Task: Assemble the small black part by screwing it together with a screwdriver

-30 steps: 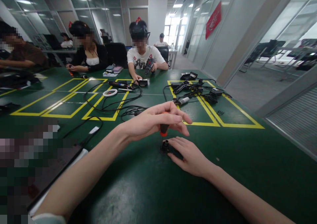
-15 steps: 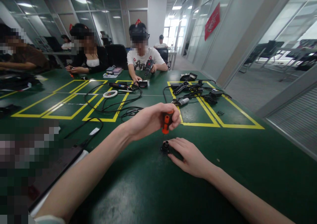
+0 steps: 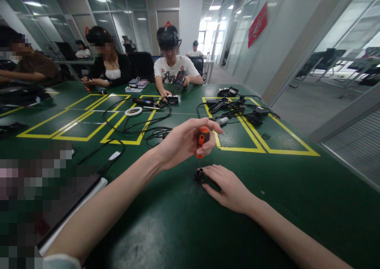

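Observation:
My left hand (image 3: 185, 142) holds an orange and black screwdriver (image 3: 203, 139) upright, fingers curled around its handle while the index finger reaches past the top. The thin shaft points down at a small round black part (image 3: 198, 176) with a short tube standing up from it. Whether the tip touches the part is too small to tell. My right hand (image 3: 227, 187) rests on the green table (image 3: 166, 225), its thumb and fingertips closed on the right side of the black part.
Black cables (image 3: 148, 122) and a white ring (image 3: 133, 111) lie ahead to the left. Black devices with cords (image 3: 234, 106) lie ahead to the right inside yellow tape (image 3: 292, 154). Across the table a person (image 3: 175, 69) holds a power drill (image 3: 179, 80). A laptop-like edge (image 3: 74, 213) is at left.
My left index finger and thumb have loosened and lifted from the handle's top, showing more of the screwdriver. My right hand keeps its place at the black part. The view has shifted slightly.

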`<move>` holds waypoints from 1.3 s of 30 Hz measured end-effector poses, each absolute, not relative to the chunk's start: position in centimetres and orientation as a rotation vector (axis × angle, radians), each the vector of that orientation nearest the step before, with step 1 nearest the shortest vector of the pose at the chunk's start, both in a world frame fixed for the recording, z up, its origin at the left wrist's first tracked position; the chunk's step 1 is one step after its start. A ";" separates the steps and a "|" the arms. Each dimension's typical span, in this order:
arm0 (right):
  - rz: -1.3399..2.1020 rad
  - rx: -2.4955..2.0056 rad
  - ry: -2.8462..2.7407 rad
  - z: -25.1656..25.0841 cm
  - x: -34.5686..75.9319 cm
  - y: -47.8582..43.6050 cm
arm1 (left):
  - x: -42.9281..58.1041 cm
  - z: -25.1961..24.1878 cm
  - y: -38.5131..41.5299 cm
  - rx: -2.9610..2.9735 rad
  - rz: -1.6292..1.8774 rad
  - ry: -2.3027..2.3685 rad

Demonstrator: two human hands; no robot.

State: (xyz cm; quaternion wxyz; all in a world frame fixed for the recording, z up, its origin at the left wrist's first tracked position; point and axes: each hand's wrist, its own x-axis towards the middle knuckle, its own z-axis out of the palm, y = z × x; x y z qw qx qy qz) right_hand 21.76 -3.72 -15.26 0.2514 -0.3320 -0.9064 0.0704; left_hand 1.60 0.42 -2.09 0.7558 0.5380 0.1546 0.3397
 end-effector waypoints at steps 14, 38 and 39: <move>0.172 -0.878 -2.460 -15.5 21.7 -3.6 | 1.4 -2.5 0.3 1.222 0.763 0.299; 0.160 -0.889 -2.462 -15.6 21.8 -3.6 | 1.3 -2.3 0.4 1.249 0.713 0.304; 0.158 -0.888 -2.460 -15.7 21.8 -3.5 | 1.3 -2.3 0.4 1.243 0.702 0.303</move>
